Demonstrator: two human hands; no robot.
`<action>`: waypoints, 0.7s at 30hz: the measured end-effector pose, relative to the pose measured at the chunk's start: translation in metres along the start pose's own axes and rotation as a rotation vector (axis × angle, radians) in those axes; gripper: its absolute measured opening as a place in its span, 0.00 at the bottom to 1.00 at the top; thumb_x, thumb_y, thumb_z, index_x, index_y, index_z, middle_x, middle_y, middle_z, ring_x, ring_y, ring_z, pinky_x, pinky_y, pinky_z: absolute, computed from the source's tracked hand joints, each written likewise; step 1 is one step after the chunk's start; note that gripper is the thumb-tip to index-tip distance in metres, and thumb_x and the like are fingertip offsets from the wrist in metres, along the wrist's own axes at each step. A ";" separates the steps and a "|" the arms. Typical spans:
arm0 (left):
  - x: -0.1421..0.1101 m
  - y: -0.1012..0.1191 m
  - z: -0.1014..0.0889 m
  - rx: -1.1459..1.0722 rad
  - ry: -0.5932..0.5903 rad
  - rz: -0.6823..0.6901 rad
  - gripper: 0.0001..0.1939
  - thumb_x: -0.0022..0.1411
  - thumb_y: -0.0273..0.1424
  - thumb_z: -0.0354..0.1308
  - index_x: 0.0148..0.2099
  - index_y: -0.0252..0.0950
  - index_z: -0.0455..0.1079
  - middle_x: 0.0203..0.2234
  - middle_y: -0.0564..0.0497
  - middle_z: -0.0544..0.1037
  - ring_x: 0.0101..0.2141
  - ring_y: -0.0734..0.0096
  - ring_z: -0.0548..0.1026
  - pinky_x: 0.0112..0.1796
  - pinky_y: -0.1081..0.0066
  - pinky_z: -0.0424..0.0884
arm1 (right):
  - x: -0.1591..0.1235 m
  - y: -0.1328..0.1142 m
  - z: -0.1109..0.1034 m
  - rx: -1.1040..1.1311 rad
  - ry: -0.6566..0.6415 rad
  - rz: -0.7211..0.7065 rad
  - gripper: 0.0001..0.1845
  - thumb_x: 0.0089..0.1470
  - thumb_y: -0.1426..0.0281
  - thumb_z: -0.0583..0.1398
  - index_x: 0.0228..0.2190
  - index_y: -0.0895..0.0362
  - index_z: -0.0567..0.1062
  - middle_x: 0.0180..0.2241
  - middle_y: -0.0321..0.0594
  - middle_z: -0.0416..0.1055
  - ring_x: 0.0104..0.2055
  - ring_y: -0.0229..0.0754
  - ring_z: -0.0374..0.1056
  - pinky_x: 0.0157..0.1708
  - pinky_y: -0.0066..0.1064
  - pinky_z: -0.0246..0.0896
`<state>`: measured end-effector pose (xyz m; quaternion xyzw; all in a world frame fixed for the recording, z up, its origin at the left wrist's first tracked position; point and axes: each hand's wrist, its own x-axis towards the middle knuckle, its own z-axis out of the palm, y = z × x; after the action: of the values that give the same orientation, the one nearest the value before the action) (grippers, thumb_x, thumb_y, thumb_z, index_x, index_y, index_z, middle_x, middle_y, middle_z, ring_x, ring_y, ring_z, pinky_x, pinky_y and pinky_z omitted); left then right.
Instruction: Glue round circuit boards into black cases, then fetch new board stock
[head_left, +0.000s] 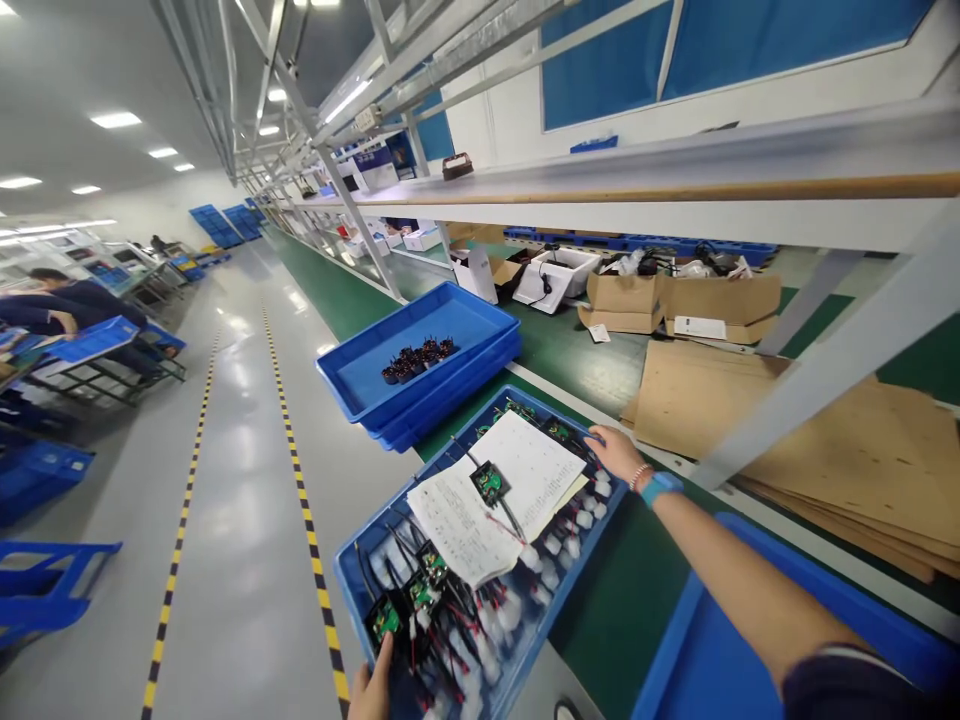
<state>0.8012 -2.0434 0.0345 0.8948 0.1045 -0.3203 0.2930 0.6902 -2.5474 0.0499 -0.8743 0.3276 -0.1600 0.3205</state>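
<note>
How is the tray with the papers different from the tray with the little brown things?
The near tray is crowded with papers and green boards; the far tray shows bare bottom around one small cluster of brown parts. The right hand is on the near tray's rim; the far tray has no hand on it and sits on another blue tray. Both are blue.

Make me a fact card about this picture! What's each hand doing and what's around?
Right hand: grips a blue rectangular plastic tray by its far rim
Left hand: at the tray's near end, a fingertip beside a black-cased green circuit board
On top: written-on white paper sheets, bearing another such board
Beyond: stacked blue plastic trays, holding dark round parts
Right side: flat brown cardboard sheets
</note>
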 end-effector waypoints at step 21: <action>0.007 -0.001 -0.044 -0.200 -0.141 0.167 0.38 0.40 0.57 0.55 0.44 0.31 0.67 0.41 0.39 0.73 0.40 0.57 0.72 0.37 0.66 0.65 | -0.158 -0.102 0.021 0.362 0.037 -0.017 0.20 0.50 0.56 0.53 0.38 0.58 0.70 0.41 0.49 0.70 0.38 0.46 0.69 0.39 0.35 0.65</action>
<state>0.8289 -2.0165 0.0576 0.8422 0.0401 -0.3446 0.4128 0.6320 -2.3717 0.0909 -0.8019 0.2918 -0.2349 0.4655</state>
